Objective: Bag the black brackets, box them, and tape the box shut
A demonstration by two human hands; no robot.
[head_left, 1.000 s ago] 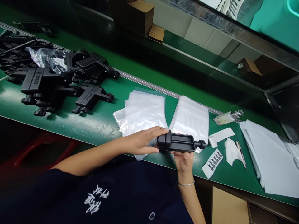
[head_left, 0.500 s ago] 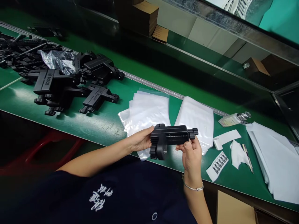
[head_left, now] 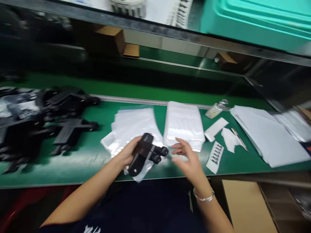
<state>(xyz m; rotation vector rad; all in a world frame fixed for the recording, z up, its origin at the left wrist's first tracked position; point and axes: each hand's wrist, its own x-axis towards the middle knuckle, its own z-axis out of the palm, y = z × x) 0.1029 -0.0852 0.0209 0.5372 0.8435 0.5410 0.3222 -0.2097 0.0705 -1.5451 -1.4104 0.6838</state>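
Observation:
My left hand [head_left: 129, 151] is closed around a black plastic clamp mount [head_left: 143, 154] with two knobs pointing right. The mount is held above the fanned clear plastic bags [head_left: 136, 123]. My right hand [head_left: 186, 157] is off the mount, fingers apart and slightly curled, with nothing in it. It hovers by the front edge of a neat stack of plastic bags [head_left: 186, 121]. More black clamp mounts [head_left: 70, 131] lie heaped on the left of the green table, blurred by motion.
Right of the bags are a label strip [head_left: 215, 155], a white paper roll [head_left: 216, 127], a small bottle [head_left: 216, 109], a pen [head_left: 239, 139] and large white sheets [head_left: 269, 136]. A metal shelf edge [head_left: 155, 30] with a teal bin [head_left: 255, 22] runs overhead. A cardboard box [head_left: 247, 207] stands below.
My right hand has let go of the mount and opened. My left hand has turned the mount, so its knobs now angle toward lower right. The head view has swung rightward and up.

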